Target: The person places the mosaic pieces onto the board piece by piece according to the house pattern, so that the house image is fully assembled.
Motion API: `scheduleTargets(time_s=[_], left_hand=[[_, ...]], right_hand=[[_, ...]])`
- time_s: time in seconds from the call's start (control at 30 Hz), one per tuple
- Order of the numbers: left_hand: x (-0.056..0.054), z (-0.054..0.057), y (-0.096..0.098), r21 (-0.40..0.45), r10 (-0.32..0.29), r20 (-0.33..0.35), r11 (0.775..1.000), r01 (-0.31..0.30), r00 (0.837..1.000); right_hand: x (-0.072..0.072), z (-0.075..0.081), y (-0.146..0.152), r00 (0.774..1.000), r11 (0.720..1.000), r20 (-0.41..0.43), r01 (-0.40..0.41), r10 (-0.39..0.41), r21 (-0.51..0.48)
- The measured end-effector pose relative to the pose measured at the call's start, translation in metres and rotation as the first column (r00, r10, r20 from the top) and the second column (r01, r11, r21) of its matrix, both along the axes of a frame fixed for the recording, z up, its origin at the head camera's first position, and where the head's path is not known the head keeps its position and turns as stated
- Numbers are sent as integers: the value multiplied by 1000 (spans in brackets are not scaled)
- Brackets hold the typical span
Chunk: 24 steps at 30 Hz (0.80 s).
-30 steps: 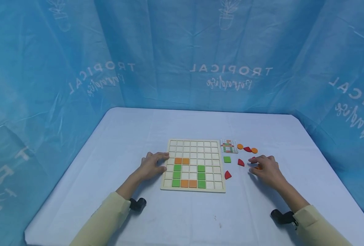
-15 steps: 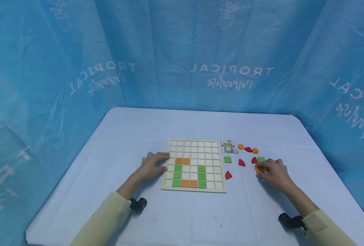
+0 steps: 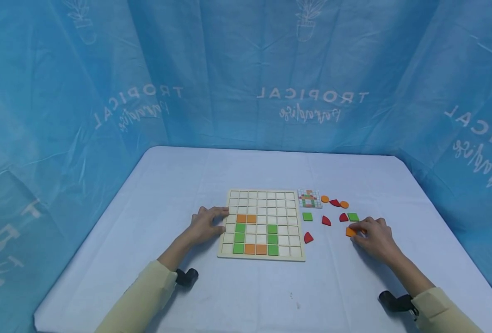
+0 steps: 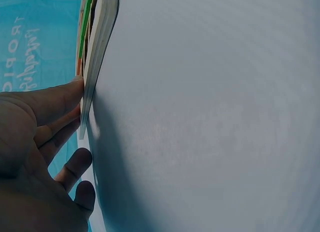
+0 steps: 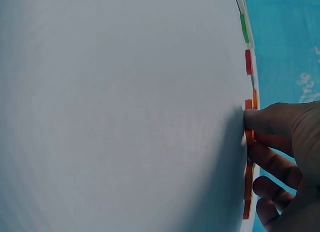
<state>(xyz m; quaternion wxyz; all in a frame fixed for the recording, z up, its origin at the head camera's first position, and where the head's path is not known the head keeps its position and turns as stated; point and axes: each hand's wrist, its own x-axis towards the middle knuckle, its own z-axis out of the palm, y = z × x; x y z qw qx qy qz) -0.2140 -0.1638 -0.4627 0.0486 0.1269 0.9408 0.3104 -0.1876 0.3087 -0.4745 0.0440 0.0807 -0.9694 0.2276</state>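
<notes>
At the left edge of the pale gridded board, my left hand rests its thumb and fingertips against the frame. Orange square tiles and green square tiles lie in some of the board's cells. Over to the right, my right hand holds an orange tile between thumb and forefinger, low on the white table. The hand partly covers that tile. In the right wrist view, more orange tiles lie under the other fingers.
A small pattern card touches the board's upper right side. Around it lie orange discs, red quarter-round pieces and loose green squares. A blue curtain hangs behind the white table.
My right hand has shifted right and slightly nearer, uncovering a red piece, a green square and part of the orange tile. My left hand and the board stay put.
</notes>
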Motion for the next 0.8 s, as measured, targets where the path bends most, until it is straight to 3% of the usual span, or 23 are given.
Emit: scheduleTargets(time_s=[0.43, 0.8], left_hand=[[-1, 0, 0, 12, 3, 14, 1000, -3, 1000], [0, 0, 0, 12, 0, 12, 1000, 0, 1000]], right_hand=[[-2, 3, -8, 1000, 999, 6, 18, -18, -43], [-9, 20, -64, 998, 987, -3, -56, 56, -153]])
